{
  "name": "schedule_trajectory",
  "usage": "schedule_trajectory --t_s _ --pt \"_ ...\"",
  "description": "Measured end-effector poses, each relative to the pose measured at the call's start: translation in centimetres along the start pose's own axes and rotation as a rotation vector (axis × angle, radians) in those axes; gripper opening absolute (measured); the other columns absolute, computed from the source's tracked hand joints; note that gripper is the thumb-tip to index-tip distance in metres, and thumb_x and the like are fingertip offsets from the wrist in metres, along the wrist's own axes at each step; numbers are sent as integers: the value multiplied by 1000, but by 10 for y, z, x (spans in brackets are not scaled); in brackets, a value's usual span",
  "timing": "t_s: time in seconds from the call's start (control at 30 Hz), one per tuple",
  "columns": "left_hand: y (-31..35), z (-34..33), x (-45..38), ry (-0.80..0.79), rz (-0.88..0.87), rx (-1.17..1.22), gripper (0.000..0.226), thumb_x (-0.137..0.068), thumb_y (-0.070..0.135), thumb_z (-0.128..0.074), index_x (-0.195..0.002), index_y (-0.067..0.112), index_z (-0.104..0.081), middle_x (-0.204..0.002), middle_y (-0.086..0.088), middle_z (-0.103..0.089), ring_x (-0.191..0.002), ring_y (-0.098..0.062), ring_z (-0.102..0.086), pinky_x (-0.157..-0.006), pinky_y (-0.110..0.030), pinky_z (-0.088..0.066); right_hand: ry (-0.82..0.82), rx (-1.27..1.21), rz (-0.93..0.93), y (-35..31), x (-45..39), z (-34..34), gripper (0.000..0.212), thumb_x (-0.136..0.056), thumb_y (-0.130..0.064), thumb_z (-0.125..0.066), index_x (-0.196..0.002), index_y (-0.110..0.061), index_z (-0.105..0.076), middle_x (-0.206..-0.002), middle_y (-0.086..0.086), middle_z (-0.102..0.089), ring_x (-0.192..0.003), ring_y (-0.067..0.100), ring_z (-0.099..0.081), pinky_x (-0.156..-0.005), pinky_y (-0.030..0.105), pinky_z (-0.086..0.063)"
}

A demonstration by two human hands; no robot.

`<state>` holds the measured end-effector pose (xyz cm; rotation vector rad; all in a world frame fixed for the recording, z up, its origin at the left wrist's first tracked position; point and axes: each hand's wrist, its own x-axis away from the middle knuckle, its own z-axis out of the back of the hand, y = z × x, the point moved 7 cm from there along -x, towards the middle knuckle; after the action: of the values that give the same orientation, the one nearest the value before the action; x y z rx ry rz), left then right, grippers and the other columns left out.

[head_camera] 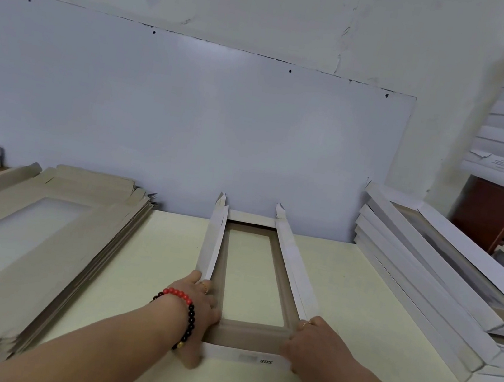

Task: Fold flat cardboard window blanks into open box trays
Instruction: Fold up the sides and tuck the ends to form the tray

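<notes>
The tray (254,289) lies flat on the counter (342,302), in the middle, between the stack of flat blanks (42,225) on the left and the pile of folded trays (426,282) on the right. Both long side walls stand raised; the near end wall (247,358) is turned up toward the person.

Handling: the cardboard appears light and thin, stiff along the scored walls but easily creased across the open window. Judged from this, take hold at the corners, where two walls meet, not on the narrow strips beside the window.

Grip: the left hand (197,317) grips the near left corner, fingers curled over the side wall, thumb against the end wall. The right hand (315,350) grips the near right corner in the same manner. Both grips are narrow and close on cardboard only.

The far end wall (251,218) appears still low.
</notes>
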<state>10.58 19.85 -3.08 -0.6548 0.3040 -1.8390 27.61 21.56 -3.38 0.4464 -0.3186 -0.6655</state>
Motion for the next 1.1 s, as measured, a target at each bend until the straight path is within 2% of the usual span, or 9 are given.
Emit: schedule_trajectory --t_s 0.17,0.37,0.5,0.67,0.77,0.9,1.0,1.1 --pt "8 -1 6 93 -2 43 40 -75 34 -56 -111 18 -52 -105 -1 -56 -102 -24 -47 -91 -37 -29 9 -19 0 0 0 -2 27 -90 -4 -40 -104 -14 -60 -101 11 -65 -101 29 -53 -79 37 -27" --pt "12 -6 9 113 -35 98 34 -78 29 -56 -109 18 -51 -106 -1 -57 -102 -23 -49 -92 -36 -36 15 -25 -2 0 1 -3 26 -90 -4 -40 -103 -15 -60 -99 10 -64 -100 29 -53 -76 35 -23" --pt "6 -8 10 133 -42 184 34 -79 34 -53 -110 20 -54 -109 0 -53 -105 -23 -46 -84 -32 -32 30 -53 -17 2 2 -4 27 -90 -5 -39 -103 -16 -60 -98 11 -64 -98 28 -53 -76 36 -23" --pt "1 -10 13 187 -64 211 31 -77 38 -52 -102 20 -57 -102 0 -51 -96 -23 -44 -77 -31 -31 31 -77 -35 5 2 -8 24 -92 -10 -40 -104 -16 -60 -100 9 -64 -100 28 -53 -81 38 -29" --pt "-2 -12 14 224 -71 251 29 -76 39 -52 -99 21 -58 -99 2 -51 -93 -22 -44 -76 -30 -32 19 -66 -33 6 2 -10 22 -94 -14 -42 -105 -15 -60 -102 10 -64 -101 29 -54 -85 39 -32" --pt "-7 -15 17 270 -81 317 21 -74 41 -53 -87 24 -54 -92 5 -53 -90 -19 -44 -76 -30 -34 23 -54 -31 4 1 -10 22 -94 -13 -40 -106 -14 -59 -103 10 -64 -101 29 -54 -85 39 -33" --pt "-14 -22 16 264 -74 453 19 -75 42 -58 -80 25 -52 -87 11 -53 -90 -14 -44 -74 -23 -32 21 -68 -38 4 2 -12 21 -95 -16 -42 -107 -15 -59 -104 9 -64 -101 29 -54 -85 39 -33" --pt "-17 -29 16 264 -69 585 20 -75 42 -63 -89 27 -60 -88 18 -49 -98 -10 -43 -78 -20 -34 24 -76 -42 5 2 -13 20 -95 -17 -43 -107 -15 -59 -105 9 -63 -101 29 -54 -85 39 -34"
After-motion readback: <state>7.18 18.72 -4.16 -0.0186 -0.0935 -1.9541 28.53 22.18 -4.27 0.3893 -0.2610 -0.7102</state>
